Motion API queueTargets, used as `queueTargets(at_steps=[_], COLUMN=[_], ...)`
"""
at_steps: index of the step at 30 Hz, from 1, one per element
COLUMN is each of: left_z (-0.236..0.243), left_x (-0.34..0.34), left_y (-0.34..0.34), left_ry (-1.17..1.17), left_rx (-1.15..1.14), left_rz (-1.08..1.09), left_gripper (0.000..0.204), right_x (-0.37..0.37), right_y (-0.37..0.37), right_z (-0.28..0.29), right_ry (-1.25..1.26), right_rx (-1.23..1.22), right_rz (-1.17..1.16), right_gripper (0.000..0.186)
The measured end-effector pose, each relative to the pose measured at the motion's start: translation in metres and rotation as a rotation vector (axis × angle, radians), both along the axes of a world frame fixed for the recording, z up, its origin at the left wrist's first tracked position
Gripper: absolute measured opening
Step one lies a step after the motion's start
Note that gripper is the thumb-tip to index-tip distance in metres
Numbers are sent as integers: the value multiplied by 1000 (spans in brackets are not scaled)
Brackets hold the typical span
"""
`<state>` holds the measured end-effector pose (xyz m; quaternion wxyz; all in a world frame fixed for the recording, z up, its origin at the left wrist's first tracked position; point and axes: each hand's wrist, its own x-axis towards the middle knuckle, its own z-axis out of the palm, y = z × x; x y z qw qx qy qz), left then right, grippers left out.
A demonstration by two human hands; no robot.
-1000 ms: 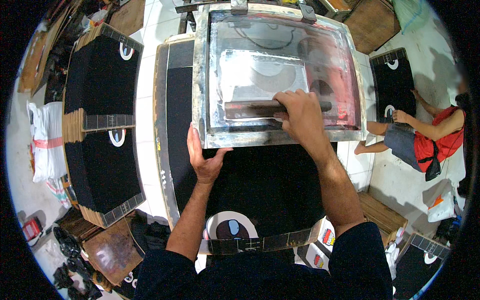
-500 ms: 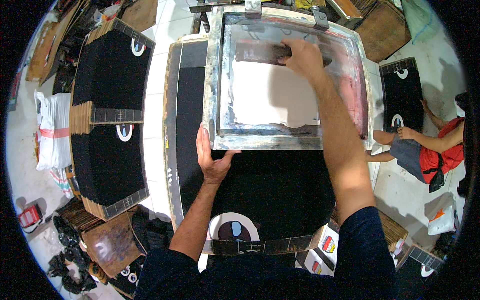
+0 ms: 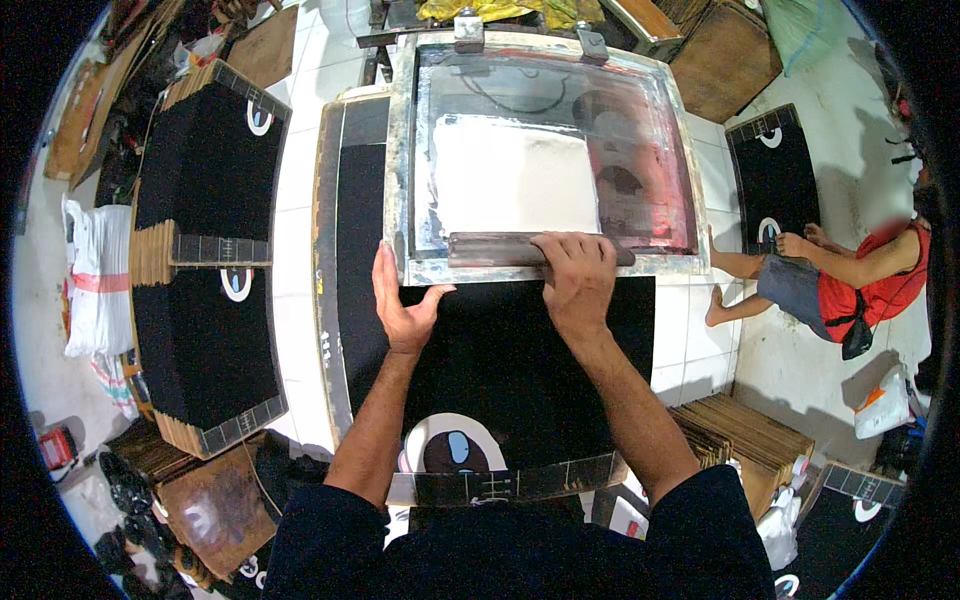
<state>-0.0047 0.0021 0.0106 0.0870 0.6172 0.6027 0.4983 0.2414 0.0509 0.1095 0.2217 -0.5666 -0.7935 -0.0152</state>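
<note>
A screen-printing frame (image 3: 405,150) with a pale, ink-stained mesh lies over a black board (image 3: 520,370), which has a printed eye shape (image 3: 440,435) near its bottom. A block of white ink (image 3: 515,170) covers the middle-left of the mesh. My right hand (image 3: 580,280) holds a dark squeegee (image 3: 485,250) along the screen's near edge. My left hand (image 3: 400,305) grips the frame's lower left corner, fingers up its side and thumb along the bottom edge. Two metal clamps (image 3: 469,30) sit on the frame's far side.
Stacked black panels (image 3: 205,340) stand at the left beside a white bundle (image 3: 95,310). A person in red (image 3: 880,280) sits at the right by another printed panel (image 3: 775,190). Cardboard stacks (image 3: 760,440) lie at the lower right, brown boards (image 3: 725,60) at the back.
My right hand swept the squeegee up to the far part of the mesh, then down to the near edge, leaving white ink over the mesh. My left hand stays on the frame.
</note>
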Motion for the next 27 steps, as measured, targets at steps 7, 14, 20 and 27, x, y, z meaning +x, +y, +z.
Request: queueTargets(at_steps=[7, 14, 20, 27], left_z=[101, 230, 152, -109], left_x=[10, 4, -83, -267], left_y=[16, 83, 43, -216], left_ry=[-174, -350, -189, -220], left_rx=[69, 166, -3, -1102], left_rz=[71, 26, 123, 585], left_gripper=[129, 131, 109, 50], right_x=[8, 2, 1, -8], right_y=[22, 123, 151, 173], right_z=[74, 196, 283, 320], right_ry=[-38, -42, 59, 24], right_rx=[185, 700, 286, 226], right_rz=[40, 122, 5, -88], right_gripper=[57, 71, 74, 84])
